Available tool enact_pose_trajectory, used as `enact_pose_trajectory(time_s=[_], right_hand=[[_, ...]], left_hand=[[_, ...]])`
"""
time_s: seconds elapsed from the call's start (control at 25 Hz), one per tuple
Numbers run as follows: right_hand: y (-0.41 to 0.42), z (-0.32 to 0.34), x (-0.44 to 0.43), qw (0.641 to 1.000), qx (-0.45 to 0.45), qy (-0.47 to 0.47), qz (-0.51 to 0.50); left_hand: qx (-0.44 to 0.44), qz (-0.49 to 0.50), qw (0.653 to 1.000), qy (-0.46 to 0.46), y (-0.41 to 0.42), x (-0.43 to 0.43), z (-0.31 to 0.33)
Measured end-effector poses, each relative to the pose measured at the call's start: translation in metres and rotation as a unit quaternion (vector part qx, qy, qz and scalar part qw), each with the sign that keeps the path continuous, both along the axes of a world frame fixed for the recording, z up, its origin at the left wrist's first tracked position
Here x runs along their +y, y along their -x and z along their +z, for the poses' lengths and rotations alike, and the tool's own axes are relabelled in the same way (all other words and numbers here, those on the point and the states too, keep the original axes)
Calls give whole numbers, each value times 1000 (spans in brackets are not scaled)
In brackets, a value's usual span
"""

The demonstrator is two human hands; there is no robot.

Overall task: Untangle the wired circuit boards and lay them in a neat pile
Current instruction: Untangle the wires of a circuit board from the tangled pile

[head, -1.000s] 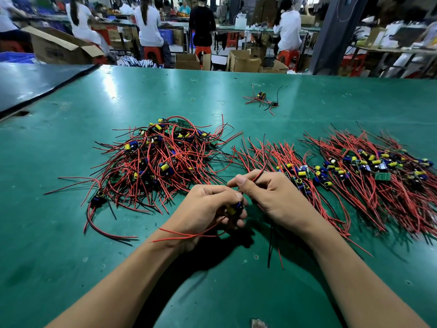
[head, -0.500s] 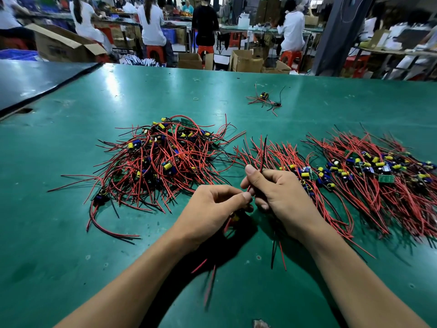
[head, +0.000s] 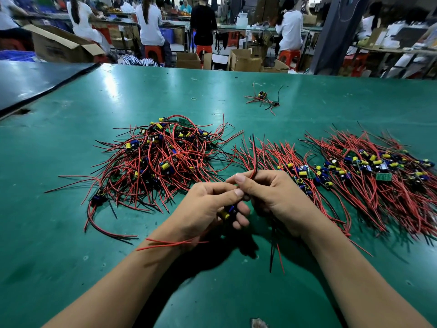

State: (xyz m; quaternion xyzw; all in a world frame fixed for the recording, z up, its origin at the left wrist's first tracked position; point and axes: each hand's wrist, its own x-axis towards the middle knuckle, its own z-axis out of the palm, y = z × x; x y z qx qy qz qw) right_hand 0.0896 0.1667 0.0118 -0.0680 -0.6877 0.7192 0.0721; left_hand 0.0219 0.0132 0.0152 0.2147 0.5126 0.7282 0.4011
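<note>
Seen from the head, the loose red wires (head: 170, 243) that were trailing below the left hand (head: 201, 209) are now sticking out sideways across its wrist. The circuit board (head: 227, 213) is showing between that hand's curled fingers. The right hand (head: 274, 195) is pinching a pair of wires (head: 254, 157) that is standing up and away from both hands. The neat pile (head: 293, 169) is lying just beyond the right hand, the nearer one, with its wires running far-to-near. The tangled heap (head: 160, 159) is lying beyond the left hand.
</note>
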Motion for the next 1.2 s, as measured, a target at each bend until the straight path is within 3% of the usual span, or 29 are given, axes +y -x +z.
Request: enact_pose_trajectory(time_s=[0.12, 0.28, 0.4, 0.64, 0.76, 0.88, 0.96, 1.04, 1.2], right_hand=[[0, 2, -2, 995, 47, -52, -70], [4, 3, 1, 963, 101, -157, -196], [8, 1, 1, 946, 110, -160, -259], [10, 0, 3, 947, 89, -4, -308], [10, 7, 1, 946, 61, 149, -283], [12, 10, -1, 919, 17, 315, -235], [13, 8, -4, 910, -2, 357, -212], [12, 5, -5, 935, -5, 294, -200], [4, 1, -9, 995, -28, 58, -81]], left_hand=[[-13, -2, 1000, -5, 2, 1, 3], [-6, -10, 1000, -5, -1, 2, 5], [0, -15, 1000, -8, -3, 4, 5], [29, -28, 999, 2, -6, 6, 4], [49, -24, 998, 12, -6, 4, 2], [62, -3, 998, 25, -5, 2, -2], [65, 20, 997, 33, -3, 2, -6], [60, 38, 997, 36, 0, 2, -9], [28, 34, 999, 28, 4, 2, -9]])
